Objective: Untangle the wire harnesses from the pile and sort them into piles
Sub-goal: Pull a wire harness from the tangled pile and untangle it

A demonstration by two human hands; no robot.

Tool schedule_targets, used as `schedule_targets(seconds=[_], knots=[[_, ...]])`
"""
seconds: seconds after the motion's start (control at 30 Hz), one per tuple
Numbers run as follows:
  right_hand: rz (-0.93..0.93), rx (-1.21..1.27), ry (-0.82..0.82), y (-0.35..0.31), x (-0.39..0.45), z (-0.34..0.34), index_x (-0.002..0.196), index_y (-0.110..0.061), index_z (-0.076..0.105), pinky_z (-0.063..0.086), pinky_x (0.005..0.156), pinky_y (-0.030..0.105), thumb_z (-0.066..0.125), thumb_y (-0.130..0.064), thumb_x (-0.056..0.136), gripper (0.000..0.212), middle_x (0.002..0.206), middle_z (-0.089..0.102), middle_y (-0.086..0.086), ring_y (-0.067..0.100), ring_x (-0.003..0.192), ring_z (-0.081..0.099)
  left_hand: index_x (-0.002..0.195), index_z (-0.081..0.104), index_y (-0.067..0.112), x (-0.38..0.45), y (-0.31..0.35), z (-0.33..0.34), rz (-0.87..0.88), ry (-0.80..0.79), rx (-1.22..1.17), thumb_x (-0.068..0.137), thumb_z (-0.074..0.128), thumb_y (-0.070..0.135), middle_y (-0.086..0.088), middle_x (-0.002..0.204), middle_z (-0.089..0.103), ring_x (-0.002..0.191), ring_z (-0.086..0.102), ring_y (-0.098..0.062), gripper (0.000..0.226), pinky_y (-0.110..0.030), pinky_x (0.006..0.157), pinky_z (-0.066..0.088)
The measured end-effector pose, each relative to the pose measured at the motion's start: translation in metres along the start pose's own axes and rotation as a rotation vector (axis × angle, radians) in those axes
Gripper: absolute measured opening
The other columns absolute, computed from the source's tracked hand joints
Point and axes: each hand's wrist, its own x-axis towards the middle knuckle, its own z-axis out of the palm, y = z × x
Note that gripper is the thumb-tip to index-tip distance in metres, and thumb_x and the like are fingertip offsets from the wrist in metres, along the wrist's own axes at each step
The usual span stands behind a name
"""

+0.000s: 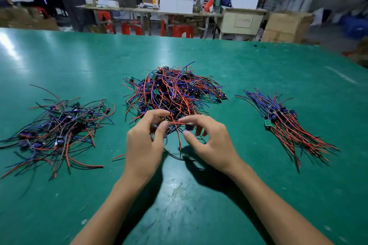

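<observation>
A tangled pile of wire harnesses (173, 89) with red, blue and black leads and small green boards lies in the middle of the green table (258, 65). At its near edge, my left hand (143, 145) and my right hand (211, 141) both pinch one harness (176, 125). A red lead spans between their fingertips, and a dark blue part sits by my right fingers. Its black and red leads hang down to the table. A loose sorted pile (57, 127) lies at the left. A neater, aligned pile (284, 123) lies at the right.
The table's far edge runs across the top of the view. Beyond it stand workbenches, red stools (182, 31), cardboard boxes (286, 26) and several people at work.
</observation>
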Motion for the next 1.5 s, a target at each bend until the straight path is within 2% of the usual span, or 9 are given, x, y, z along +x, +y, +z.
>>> schedule_targets(seconds=[0.33,0.5,0.6,0.77,0.97,1.13,1.3,1.4,1.5], knots=[[0.304,0.514,0.076,0.002,0.006,0.001,0.098,-0.024,0.077,0.053,0.069,0.023,0.070,-0.029,0.093,0.010,0.077,0.071,-0.007,0.007,0.069,0.063,0.103,0.070,0.028,0.003,-0.001,-0.005,-0.030,-0.020,-0.042,0.092,0.073,0.022,0.018,0.076,0.072,0.069,0.062,0.006,0.012,-0.006,0.061,0.038],[0.306,0.575,0.004,-0.001,0.005,-0.003,0.100,-0.020,0.077,0.051,0.068,0.020,0.070,-0.019,0.095,0.009,0.076,0.069,-0.007,0.006,0.069,0.059,0.093,0.076,0.035,0.002,-0.005,-0.011,0.052,-0.243,0.285,0.094,0.066,0.047,0.023,0.074,0.069,0.055,0.054,0.008,0.016,-0.017,0.059,0.042],[0.309,0.682,0.012,-0.007,0.008,-0.007,0.116,-0.020,0.072,0.051,0.068,0.018,0.071,-0.031,0.090,0.028,0.085,0.073,0.001,0.007,0.070,0.061,0.089,0.079,0.027,0.006,-0.001,-0.012,-0.213,-0.297,-0.184,0.097,0.065,0.035,0.007,0.070,0.073,0.038,0.054,-0.014,0.018,-0.023,0.046,0.045],[0.373,0.513,0.050,-0.005,0.010,-0.010,0.108,-0.023,0.069,0.048,0.066,0.020,0.065,-0.023,0.098,0.011,0.090,0.075,0.005,0.012,0.072,0.064,0.100,0.073,0.022,0.034,-0.007,-0.042,-0.516,0.134,-0.720,0.104,0.051,0.034,0.008,0.075,0.073,0.041,0.057,-0.010,0.025,-0.017,0.041,0.040],[0.245,-0.191,-0.454,0.004,0.000,-0.014,0.093,-0.040,0.068,0.048,0.072,0.025,0.067,-0.084,0.065,0.052,0.088,0.063,-0.015,-0.001,0.078,0.057,0.152,0.035,0.022,0.041,-0.035,-0.082,-0.582,0.397,-1.456,0.109,0.022,0.025,-0.012,0.123,0.071,0.108,0.071,-0.029,0.045,-0.036,0.095,0.051],[0.242,-0.245,-0.601,0.005,0.004,-0.026,0.097,-0.046,0.066,0.045,0.070,0.023,0.075,-0.084,0.051,0.060,0.090,0.057,-0.018,-0.004,0.081,0.053,0.158,0.005,0.014,0.040,-0.035,-0.082,-0.426,0.308,-0.979,0.095,0.045,0.011,-0.016,0.131,0.066,0.100,0.071,-0.032,0.075,-0.037,0.080,0.054],[0.287,-0.284,-0.661,0.008,0.005,-0.043,0.081,-0.040,0.073,0.049,0.063,0.025,0.082,-0.060,0.071,0.024,0.076,0.066,-0.023,0.002,0.066,0.057,0.155,-0.015,0.025,0.039,-0.038,-0.065,-0.323,0.192,-0.425,0.089,0.071,0.001,-0.009,0.139,0.056,0.088,0.069,-0.030,0.110,-0.029,0.071,0.058],[0.303,-0.365,-0.699,0.006,0.005,-0.042,0.081,-0.036,0.072,0.048,0.062,0.026,0.077,-0.050,0.083,0.015,0.072,0.067,-0.016,0.001,0.063,0.056,0.154,0.017,0.025,0.037,-0.037,-0.056,-0.288,0.217,-0.263,0.095,0.064,0.000,-0.004,0.121,0.066,0.076,0.068,-0.022,0.080,-0.020,0.064,0.053],[0.250,-0.302,-0.605,0.003,0.005,-0.042,0.079,-0.029,0.068,0.040,0.059,0.022,0.070,-0.037,0.093,0.016,0.067,0.063,-0.024,0.000,0.059,0.054,0.113,0.068,0.024,0.030,-0.027,-0.045,-0.147,0.169,-0.095,0.096,0.061,0.006,0.003,0.086,0.074,0.068,0.062,-0.019,0.026,-0.028,0.057,0.048]])
